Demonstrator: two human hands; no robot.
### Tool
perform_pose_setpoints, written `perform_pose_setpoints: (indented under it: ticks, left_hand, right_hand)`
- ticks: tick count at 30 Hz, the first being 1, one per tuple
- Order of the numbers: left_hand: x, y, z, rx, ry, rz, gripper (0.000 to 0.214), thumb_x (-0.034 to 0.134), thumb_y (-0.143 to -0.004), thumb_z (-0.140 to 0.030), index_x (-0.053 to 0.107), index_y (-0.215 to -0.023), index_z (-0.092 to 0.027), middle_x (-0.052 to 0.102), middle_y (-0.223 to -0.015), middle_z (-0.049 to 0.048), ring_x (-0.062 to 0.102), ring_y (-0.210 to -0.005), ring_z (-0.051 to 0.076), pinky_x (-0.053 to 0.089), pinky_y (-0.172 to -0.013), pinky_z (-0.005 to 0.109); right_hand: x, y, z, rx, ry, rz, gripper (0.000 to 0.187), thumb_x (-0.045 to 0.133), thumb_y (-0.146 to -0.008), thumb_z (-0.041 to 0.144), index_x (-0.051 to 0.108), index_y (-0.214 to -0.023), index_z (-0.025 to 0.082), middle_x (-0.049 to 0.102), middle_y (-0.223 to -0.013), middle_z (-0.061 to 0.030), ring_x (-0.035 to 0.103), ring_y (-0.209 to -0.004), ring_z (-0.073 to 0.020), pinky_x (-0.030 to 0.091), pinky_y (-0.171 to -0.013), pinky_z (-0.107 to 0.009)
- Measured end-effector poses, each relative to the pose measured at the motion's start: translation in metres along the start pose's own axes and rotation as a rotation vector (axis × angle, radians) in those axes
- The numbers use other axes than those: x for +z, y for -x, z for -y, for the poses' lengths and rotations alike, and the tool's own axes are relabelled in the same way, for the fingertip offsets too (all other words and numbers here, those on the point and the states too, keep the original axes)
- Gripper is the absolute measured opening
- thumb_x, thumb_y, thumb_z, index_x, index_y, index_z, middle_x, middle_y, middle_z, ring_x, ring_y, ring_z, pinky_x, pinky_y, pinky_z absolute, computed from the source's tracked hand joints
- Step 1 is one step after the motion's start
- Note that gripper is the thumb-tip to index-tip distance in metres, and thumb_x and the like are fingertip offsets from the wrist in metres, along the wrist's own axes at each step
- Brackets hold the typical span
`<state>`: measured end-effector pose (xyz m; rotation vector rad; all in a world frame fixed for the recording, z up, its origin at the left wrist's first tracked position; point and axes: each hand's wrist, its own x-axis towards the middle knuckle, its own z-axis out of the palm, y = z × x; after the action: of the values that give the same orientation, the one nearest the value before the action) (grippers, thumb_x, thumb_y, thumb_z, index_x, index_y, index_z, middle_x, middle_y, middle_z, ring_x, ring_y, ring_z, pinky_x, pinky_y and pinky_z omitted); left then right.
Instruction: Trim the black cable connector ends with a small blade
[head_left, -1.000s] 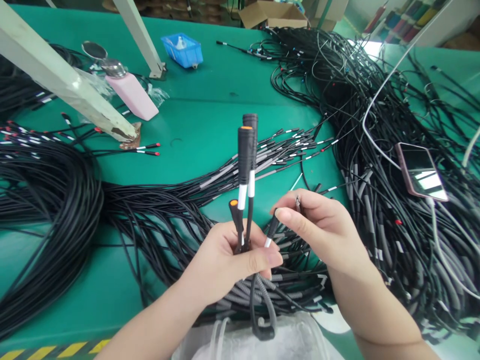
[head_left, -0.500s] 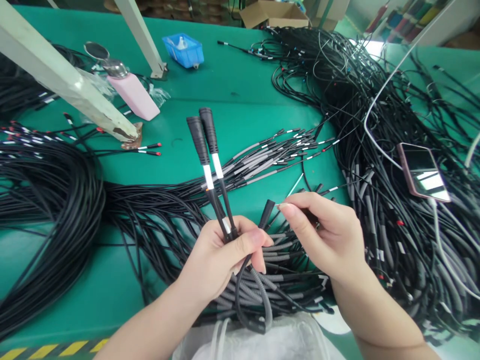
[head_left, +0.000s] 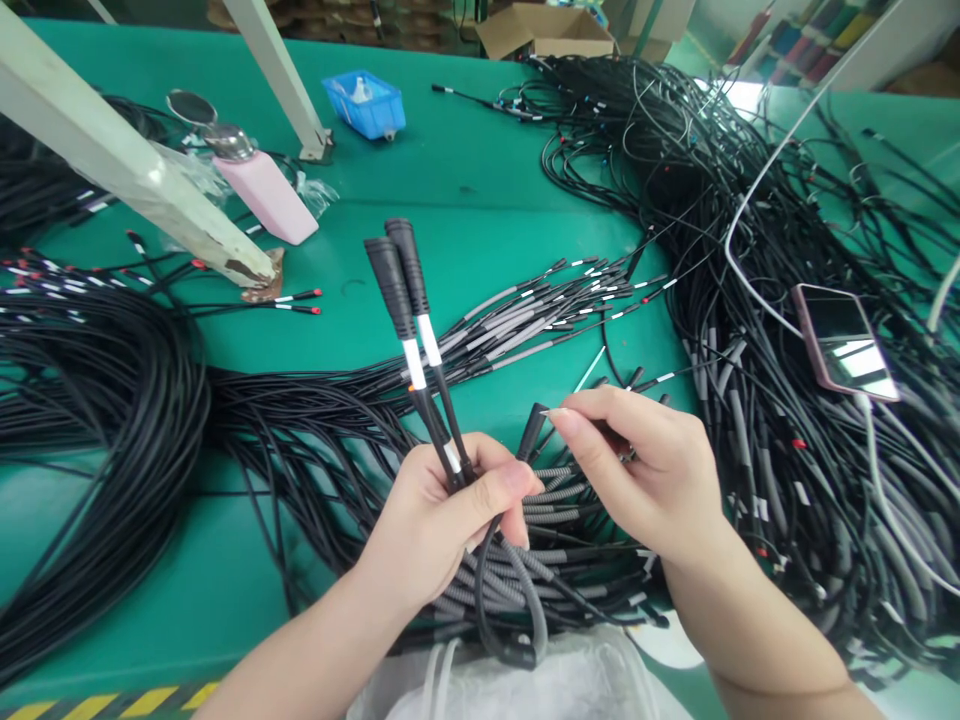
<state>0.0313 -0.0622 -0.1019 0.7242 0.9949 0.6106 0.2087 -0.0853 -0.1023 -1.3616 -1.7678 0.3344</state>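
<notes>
While the left hand (head_left: 435, 520) grips cable leads (head_left: 451, 415), the right hand (head_left: 652, 475) pinches at a black connector (head_left: 533, 432)

Thumb and curled fingers on the left are clamped around the leads, close below the white sleeves (head_left: 414, 363). Gripping this low probably gives a firm hold while two ribbed plugs (head_left: 390, 290) stand free above the fingers, tilted leftward, out of the right hand's way. A small orange tip (head_left: 411, 388) shows just behind them, most of its body hidden.

The black connector juts up between the hands, its lower end beside the left fingertips, which seem to brace it; that slant brings its mouth to the right fingers. There, thumb and forefinger are pressed together on a thin pale sliver (head_left: 548, 411), too small to identify, its end at the mouth; whether it enters, I cannot tell.

Under the left fingers a cable loop (head_left: 537, 605) hangs slack, which likely lets the ends turn freely. Grey ribbed tubes (head_left: 551, 516) lie beneath and just beyond the left fingertips, over the green counter (head_left: 465, 190). Well to the right of the right fingers, a phone (head_left: 846, 340) rests on a cable heap (head_left: 690, 210), perhaps to leave the middle for the hands
</notes>
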Motion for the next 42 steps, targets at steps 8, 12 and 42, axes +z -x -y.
perform_pose_setpoints:
  ticks: [8, 12, 42]
  left_hand:
    - [0.001, 0.000, -0.001, 0.026, -0.016, -0.006, 0.030, 0.080, -0.075, -0.035, 0.063, -0.059, -0.017, 0.059, -0.044, 0.0005, 0.028, -0.042, 0.006, 0.014, -0.045, 0.025]
    - [0.000, 0.001, 0.000, 0.019, -0.013, -0.010, 0.030, 0.082, -0.074, -0.038, 0.065, -0.061, -0.016, 0.058, -0.044, 0.0007, 0.032, -0.042, 0.007, 0.017, -0.045, 0.024]
    - [0.001, 0.003, 0.003, 0.018, 0.015, -0.022, 0.026, 0.081, -0.074, -0.036, 0.068, -0.063, -0.016, 0.060, -0.044, 0.0002, 0.031, -0.042, 0.005, 0.015, -0.049, 0.025]
  right_hand:
    - [0.000, -0.001, 0.000, -0.001, -0.047, 0.046, 0.017, 0.060, -0.099, 0.018, 0.062, -0.083, 0.019, 0.064, -0.068, 0.0015, 0.054, -0.056, -0.0102, 0.043, -0.054, -0.023]
    - [-0.003, -0.001, 0.000, 0.066, -0.184, 0.089, 0.023, 0.057, -0.102, 0.022, 0.062, -0.079, 0.019, 0.059, -0.062, 0.0037, 0.050, -0.051, -0.0089, 0.042, -0.050, -0.021]
    - [-0.005, -0.002, -0.001, 0.108, -0.195, 0.099, 0.022, 0.060, -0.101, 0.020, 0.065, -0.080, 0.017, 0.055, -0.060, 0.0064, 0.044, -0.050, -0.0066, 0.037, -0.048, -0.019]
